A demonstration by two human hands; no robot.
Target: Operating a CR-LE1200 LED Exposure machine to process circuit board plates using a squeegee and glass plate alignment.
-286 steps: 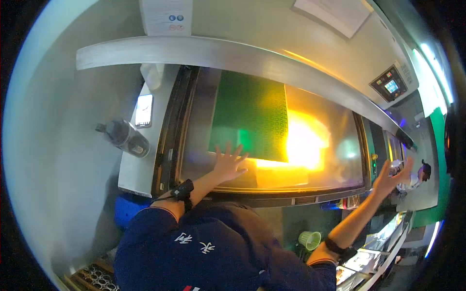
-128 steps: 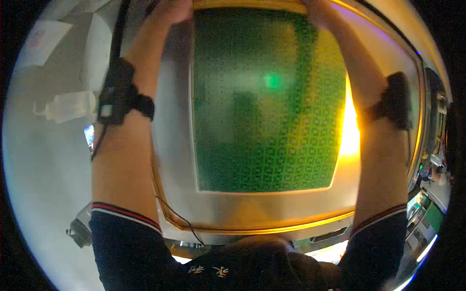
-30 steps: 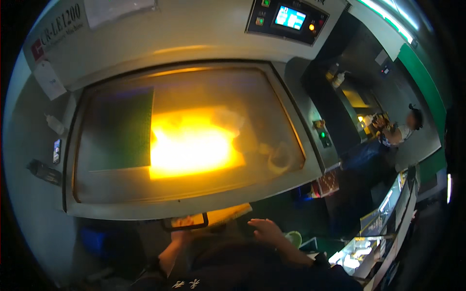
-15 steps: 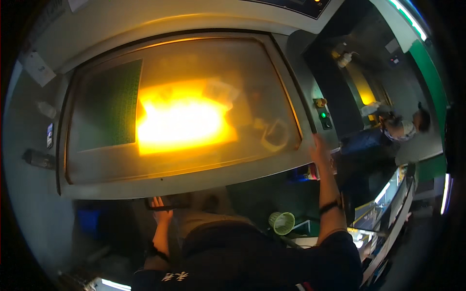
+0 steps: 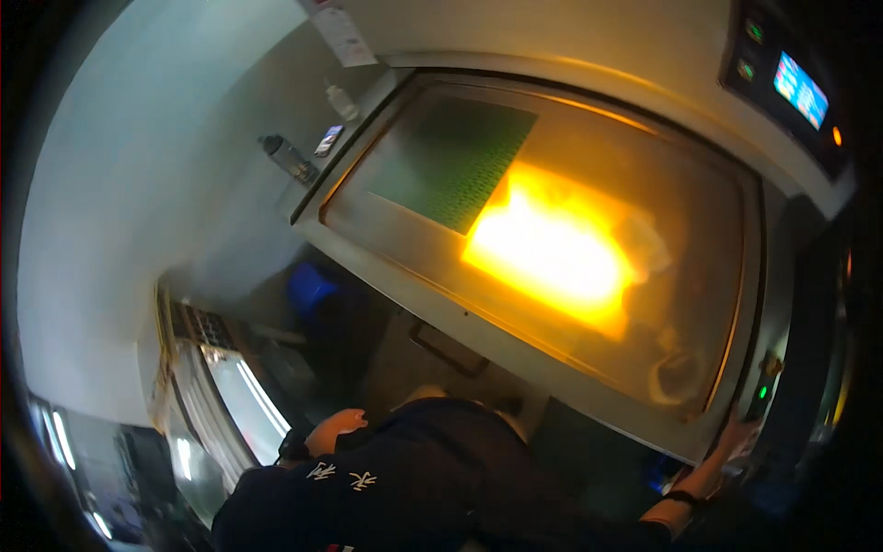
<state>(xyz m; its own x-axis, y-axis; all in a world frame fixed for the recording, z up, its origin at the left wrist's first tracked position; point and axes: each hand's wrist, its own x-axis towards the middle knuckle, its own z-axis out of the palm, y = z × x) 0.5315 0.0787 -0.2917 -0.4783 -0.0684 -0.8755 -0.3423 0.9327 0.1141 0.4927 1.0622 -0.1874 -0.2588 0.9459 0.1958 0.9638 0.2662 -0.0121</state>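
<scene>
A large machine bed (image 5: 386, 262) with a hazy clear cover stands before me, its frame dark-edged. Under the cover lies a green panel (image 5: 460, 152) of small repeating patterns, beside a bright yellow glowing area (image 5: 552, 248). My left hand (image 5: 337, 429) is low by my waist, away from the machine, fingers loosely extended and nothing seen in it. A dark handle (image 5: 446, 350) on the machine's front is beyond it. My right hand (image 5: 731, 440) rests at the front right corner of the frame, fingers stretched and somewhat blurred, just below a small button box (image 5: 765, 382) with a green light.
A dark bottle (image 5: 290, 158), a phone (image 5: 329, 140) and a white squeeze bottle (image 5: 341, 102) stand on the left ledge. A control panel with a lit screen (image 5: 800, 89) is at upper right. A blue bin (image 5: 311, 287) sits below the left corner.
My view has turned left, so the machine appears tilted and farther right. My left hand has come away from the front handle toward my waist. My right hand stays by the corner.
</scene>
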